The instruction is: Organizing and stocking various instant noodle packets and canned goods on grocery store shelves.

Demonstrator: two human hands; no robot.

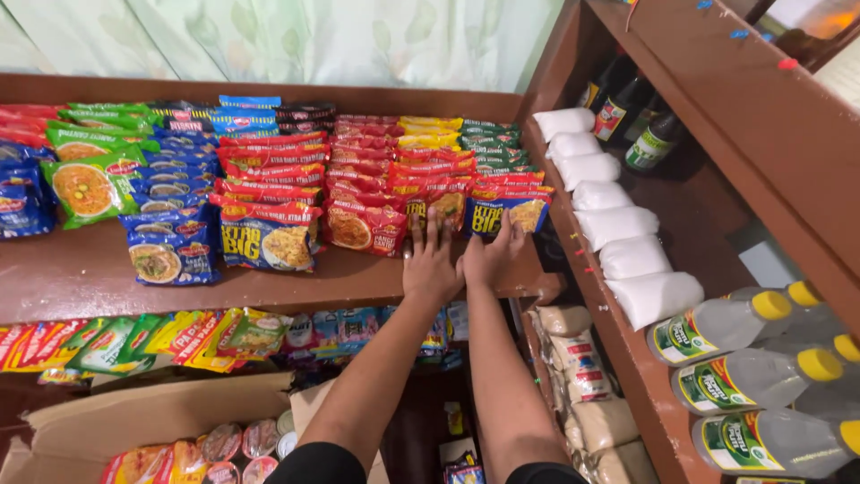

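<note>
Shelving of brown wood (81, 278) carries rows of flat noodle packets. Left hand (432, 262) lies palm down at the near edge of the shelf, fingers spread wide, fingertips touching the red noodle packet (428, 208) at the near end of its row; the grip encloses nothing. Right hand (491, 254) lies just beside it on the right, fingers bent against the near edge of the blue-and-yellow noodle packet (507, 213); whether this grip pinches the packet cannot be told. Both packets stand at the near right end of the shelf.

Contents by location:
- Shelf, left: green noodle packets (88, 184) and blue noodle packets (170, 246).
- Shelf, centre: overlapping rows of red noodle packets (273, 166).
- Side shelf, right: a row of white filled plastic bags (618, 224) running far to near, dark glass bottles (627, 112) at the far end, clear plastic bottles with yellow caps (752, 381) lying at the near end.
- Lower level: hanging strips of small sachets (179, 336).
- Open brown cardboard box (134, 417), near left: round tins with coloured lids (224, 448).
- Below right: tan filled bags (582, 385), stacked.
</note>
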